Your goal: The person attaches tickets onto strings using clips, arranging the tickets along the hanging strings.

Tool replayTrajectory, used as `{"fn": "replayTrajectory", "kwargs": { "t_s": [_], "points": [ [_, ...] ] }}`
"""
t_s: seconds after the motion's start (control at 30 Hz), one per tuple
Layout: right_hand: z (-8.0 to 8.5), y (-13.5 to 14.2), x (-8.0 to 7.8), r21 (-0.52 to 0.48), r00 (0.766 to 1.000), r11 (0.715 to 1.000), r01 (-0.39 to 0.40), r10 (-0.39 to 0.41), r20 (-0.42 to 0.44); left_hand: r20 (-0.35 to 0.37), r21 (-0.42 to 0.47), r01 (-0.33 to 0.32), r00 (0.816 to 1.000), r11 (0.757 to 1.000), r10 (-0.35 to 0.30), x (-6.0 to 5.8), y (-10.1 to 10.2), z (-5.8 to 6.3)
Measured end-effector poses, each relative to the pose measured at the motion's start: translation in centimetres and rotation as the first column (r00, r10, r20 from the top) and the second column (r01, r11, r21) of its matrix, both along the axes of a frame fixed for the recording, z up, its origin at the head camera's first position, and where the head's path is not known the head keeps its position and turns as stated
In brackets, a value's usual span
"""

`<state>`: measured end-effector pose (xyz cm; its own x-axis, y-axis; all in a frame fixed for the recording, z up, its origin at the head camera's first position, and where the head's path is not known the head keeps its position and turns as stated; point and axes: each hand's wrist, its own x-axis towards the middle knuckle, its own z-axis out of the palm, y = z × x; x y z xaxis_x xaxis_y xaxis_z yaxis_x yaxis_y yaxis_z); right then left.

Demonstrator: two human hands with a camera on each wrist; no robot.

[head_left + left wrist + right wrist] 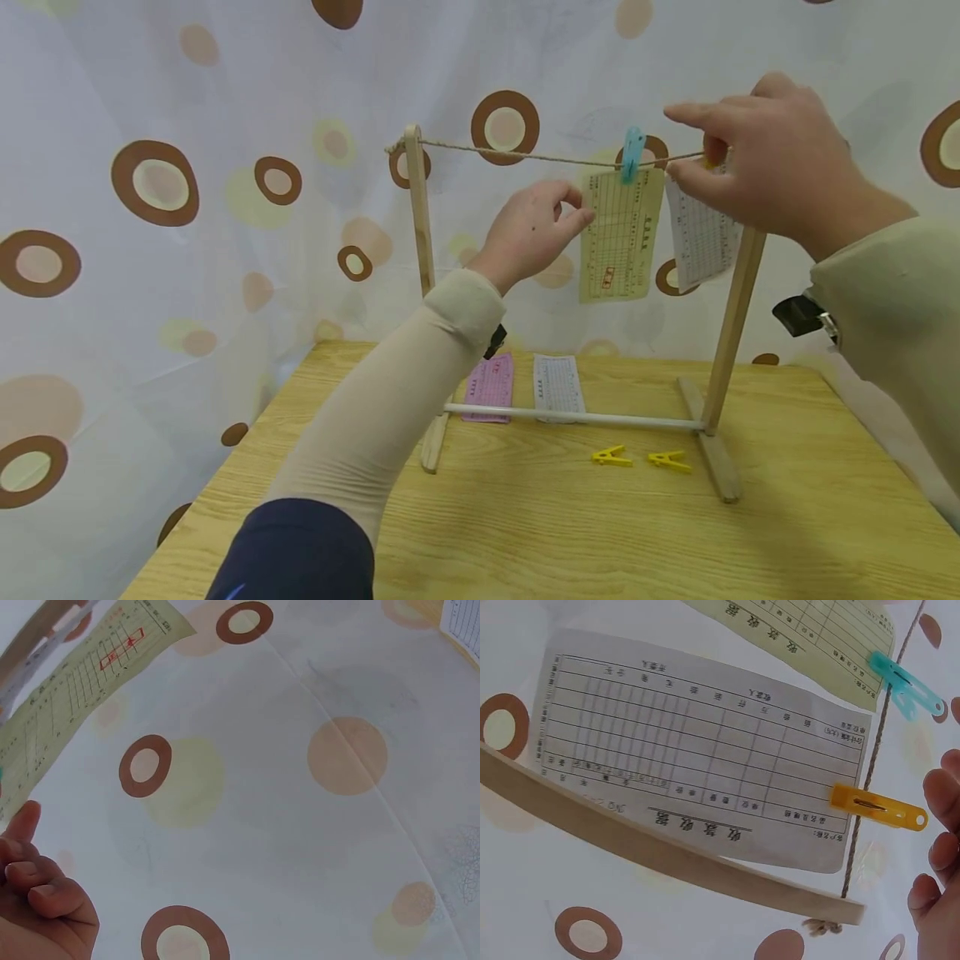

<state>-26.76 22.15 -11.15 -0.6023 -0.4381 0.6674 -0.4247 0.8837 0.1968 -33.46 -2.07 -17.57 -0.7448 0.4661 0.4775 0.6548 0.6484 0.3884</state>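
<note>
A pale yellow receipt slip (pixel 621 237) hangs from the rope under a blue clothespin (pixel 633 154). My left hand (pixel 536 225) is at the slip's left edge, thumb and fingers loosely bent with a gap between them. To the right hangs a white receipt slip (pixel 697 750), clipped by an orange-yellow clothespin (pixel 877 808). My right hand (pixel 780 158) is raised beside that clothespin, index finger and thumb spread apart. The right wrist view shows the right fingertips (pixel 941 851) separated from the clothespin. In the head view this hand partly hides it.
The rope (pixel 517 153) runs between two wooden posts (pixel 735 325), with a white bar (pixel 577 416) low between them. A pink slip (pixel 489 387), another white slip (pixel 558 386) and two yellow clothespins (pixel 612 456) lie on the wooden table (pixel 525 525). A dotted curtain (pixel 225 108) hangs behind.
</note>
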Motion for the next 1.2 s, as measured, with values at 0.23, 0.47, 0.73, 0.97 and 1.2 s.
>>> {"fn": "replayTrajectory", "kwargs": {
  "t_s": [0.23, 0.47, 0.73, 0.97, 1.2],
  "points": [
    [-1.3, 0.6, 0.5, -0.039, 0.999, 0.999, -0.022, 0.024, 0.037, 0.001, -0.038, 0.016, 1.0, 0.999, -0.016, 0.3, -1.2, -0.9],
    [-3.1, 1.5, 1.1, -0.077, 0.997, 0.995, -0.055, 0.059, 0.046, -0.012, -0.042, 0.09, 0.996, 0.995, -0.09, 0.3, -2.3, -2.0],
    [-6.6, 2.3, 1.6, -0.127, 0.989, 0.986, -0.11, 0.121, 0.086, -0.004, -0.015, 0.207, 0.978, 0.978, -0.207, -0.2, -3.7, -5.2],
    [-10.8, 3.0, 1.6, -0.149, 0.976, 0.977, -0.15, 0.171, 0.135, 0.092, -0.098, 0.202, 0.977, 0.975, -0.193, -0.7, -4.8, -8.5],
    [-15.4, 3.9, 1.3, -0.172, 0.957, 0.978, -0.12, 0.161, 0.243, 0.185, -0.101, 0.213, 0.964, 0.972, -0.193, -1.7, -5.0, -11.3]
  ]
}}
